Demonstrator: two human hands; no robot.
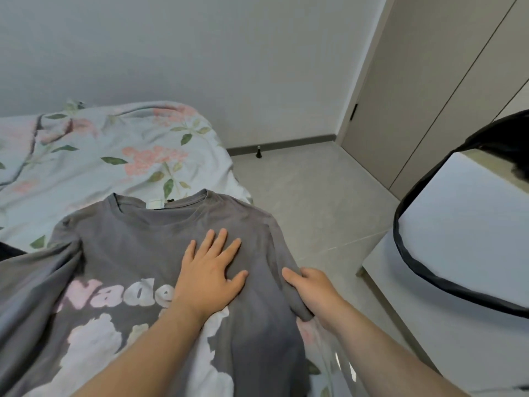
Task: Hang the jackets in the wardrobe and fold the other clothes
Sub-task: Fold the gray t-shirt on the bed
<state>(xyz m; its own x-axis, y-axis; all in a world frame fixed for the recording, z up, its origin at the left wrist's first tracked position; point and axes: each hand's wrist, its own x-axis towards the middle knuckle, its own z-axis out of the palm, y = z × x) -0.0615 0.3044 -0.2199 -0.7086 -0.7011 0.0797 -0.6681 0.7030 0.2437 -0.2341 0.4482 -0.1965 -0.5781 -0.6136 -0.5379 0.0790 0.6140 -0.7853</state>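
Grey T-shirt (128,247) face up on the bed (114,144), both hands on it.
We rest our left hand (210,270) flat on the shirt's chest, fingers straight and spread wide. Our right hand (309,287) holds the sleeve at the bed's right edge, thumb on top, other fingers tucked under the fabric. The collar points toward the bed's far end.

Left hand (210,270) flat on grey T-shirt (128,247) (its sleeve in right hand (312,287))
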